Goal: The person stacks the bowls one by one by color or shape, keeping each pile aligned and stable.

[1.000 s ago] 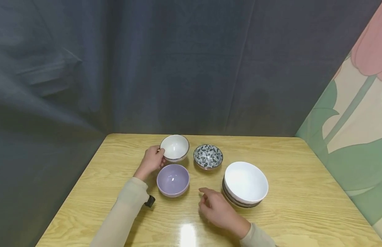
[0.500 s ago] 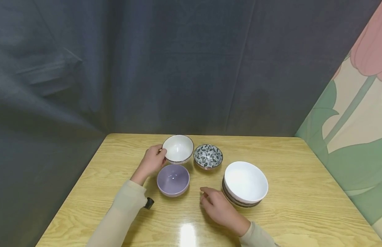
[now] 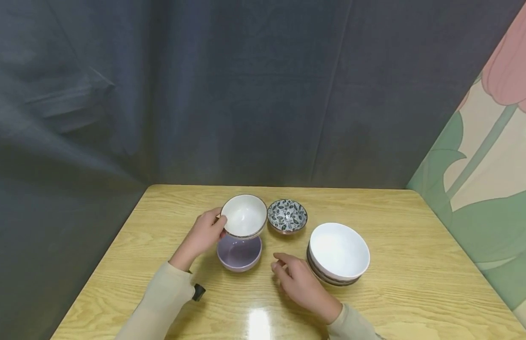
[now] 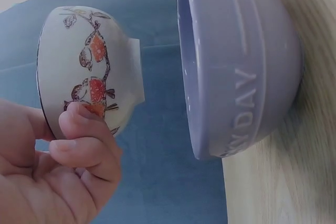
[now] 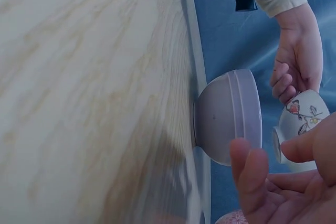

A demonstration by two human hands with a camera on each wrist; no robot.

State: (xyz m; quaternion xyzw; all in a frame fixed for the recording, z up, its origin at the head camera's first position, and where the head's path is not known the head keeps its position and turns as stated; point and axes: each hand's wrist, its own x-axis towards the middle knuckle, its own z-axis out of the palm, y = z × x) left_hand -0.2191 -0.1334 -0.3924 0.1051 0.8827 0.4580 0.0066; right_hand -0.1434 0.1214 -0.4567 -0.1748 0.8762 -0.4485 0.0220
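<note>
Over the purple bowl (image 3: 239, 257), I see the left hand (image 3: 205, 232) holding the dark-rimmed white bowl (image 3: 244, 215), mouth upward. Its fingers (image 4: 89, 148) are closed on the bowl's left side, thumb at the rim and the others curled against the outer wall, which carries birds on a branch. On my left wrist feed, a clear gap parts its foot from the purple one, which stands upright on the counter (image 3: 416, 255). The right hand (image 3: 303, 285) has hold of nothing, its fingers loosely bent and thumb apart. Just right of it I have a stack, with a plain white bowl (image 3: 339, 250) uppermost and darker bowlware (image 3: 324, 277) beneath. Farther back sits a leaf-patterned bowl (image 3: 287, 216), and a dark curtain (image 3: 263, 94) hangs behind the counter.
</note>
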